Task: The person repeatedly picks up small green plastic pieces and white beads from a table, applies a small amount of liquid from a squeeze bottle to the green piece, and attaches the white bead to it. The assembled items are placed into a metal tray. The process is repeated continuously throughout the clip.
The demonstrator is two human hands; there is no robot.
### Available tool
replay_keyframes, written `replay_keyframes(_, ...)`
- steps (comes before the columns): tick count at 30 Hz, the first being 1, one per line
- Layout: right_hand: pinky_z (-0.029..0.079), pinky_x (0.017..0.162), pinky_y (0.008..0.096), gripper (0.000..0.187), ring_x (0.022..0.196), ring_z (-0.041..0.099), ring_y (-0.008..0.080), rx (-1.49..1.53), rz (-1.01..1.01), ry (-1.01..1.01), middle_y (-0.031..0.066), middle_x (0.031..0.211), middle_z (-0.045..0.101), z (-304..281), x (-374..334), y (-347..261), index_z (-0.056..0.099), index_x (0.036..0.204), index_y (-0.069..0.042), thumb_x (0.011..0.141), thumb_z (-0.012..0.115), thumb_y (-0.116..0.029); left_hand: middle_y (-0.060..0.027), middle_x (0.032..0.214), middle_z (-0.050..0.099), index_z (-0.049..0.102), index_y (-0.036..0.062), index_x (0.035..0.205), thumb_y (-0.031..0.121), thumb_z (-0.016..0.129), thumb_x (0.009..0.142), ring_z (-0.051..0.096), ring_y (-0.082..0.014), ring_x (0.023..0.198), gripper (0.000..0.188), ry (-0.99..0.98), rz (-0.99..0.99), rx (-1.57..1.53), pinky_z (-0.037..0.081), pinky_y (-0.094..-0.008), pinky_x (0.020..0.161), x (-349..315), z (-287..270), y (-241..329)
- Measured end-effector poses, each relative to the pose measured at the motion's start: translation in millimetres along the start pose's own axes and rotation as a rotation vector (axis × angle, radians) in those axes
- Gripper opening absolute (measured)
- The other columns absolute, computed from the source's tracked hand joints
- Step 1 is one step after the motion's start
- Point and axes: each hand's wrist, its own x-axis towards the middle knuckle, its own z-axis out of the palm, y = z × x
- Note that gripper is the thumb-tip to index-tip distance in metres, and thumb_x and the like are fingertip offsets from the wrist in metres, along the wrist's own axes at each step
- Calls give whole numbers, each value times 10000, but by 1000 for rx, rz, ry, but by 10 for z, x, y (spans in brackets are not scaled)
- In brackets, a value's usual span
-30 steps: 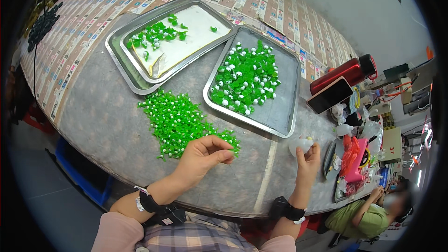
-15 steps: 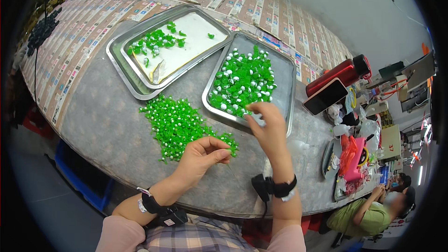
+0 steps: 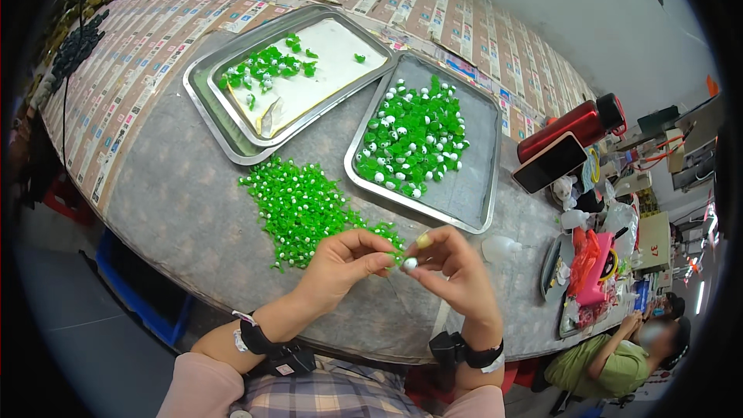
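My left hand [image 3: 346,265] pinches a small green plastic piece [image 3: 398,256] between thumb and fingertips, above the near table. Right beside it, my right hand [image 3: 455,272] holds a white ball [image 3: 409,263] between thumb and fingers, a yellowish wrap on one finger. Ball and green piece meet or nearly meet; which, I cannot tell. A pile of small green pieces with white dots [image 3: 302,213] lies just beyond my left hand. Farther off, a metal tray [image 3: 481,186] holds many green pieces with white, dark-spotted balls [image 3: 410,135].
At the far left, stacked metal trays [image 3: 203,120] with a white sheet [image 3: 333,54] carry a few green-and-white pieces [image 3: 267,66]. On the right stand a red bottle [image 3: 561,131], a phone [image 3: 549,162] and a small translucent bottle [image 3: 501,248]. Beyond the clutter sits a person in green [image 3: 596,364].
My right hand has come back from the tray's near edge to meet my left hand, bringing a white ball. The left hand keeps its pinch. The view has shifted slightly.
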Motion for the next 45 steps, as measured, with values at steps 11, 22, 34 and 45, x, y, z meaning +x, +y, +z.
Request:
replay_keyframes(11, 464, 701, 255, 224, 783, 556, 146, 667, 128, 148, 89, 865, 567, 156, -76, 367, 517, 921, 15, 710, 590, 17, -71, 795, 584, 545, 1, 852, 48, 558, 761, 566, -124, 712, 103, -26, -83, -33, 469, -229, 656, 5, 39, -23)
replay_keyframes(22, 463, 696, 236, 198, 777, 563, 140, 557, 29, 355, 90, 856, 581, 264, -99, 256, 539, 904, 25, 711, 581, 39, -70, 788, 581, 547, 6, 854, 51, 553, 768, 570, -123, 708, 97, 49, -63, -31, 476, -236, 660, 1, 17, -32)
replay_keyframes(34, 439, 678, 198, 174, 787, 559, 115, 390, -9, 300, 75, 858, 586, 277, -130, 249, 545, 898, 19, 728, 580, 23, -53, 770, 584, 567, -2, 834, 56, 569, 759, 558, -95, 692, 95, 49, -27, 187, 455, -201, 626, -28, 29, -24)
replay_keyframes(45, 428, 651, 186, 245, 770, 548, 100, 339, 10, 276, 68, 853, 579, 240, -206, 244, 531, 963, 16, 725, 588, 4, -32, 765, 578, 576, -8, 823, 65, 579, 752, 535, -68, 693, 102, 11, -19, 425, 433, -179, 601, -59, 60, -19)
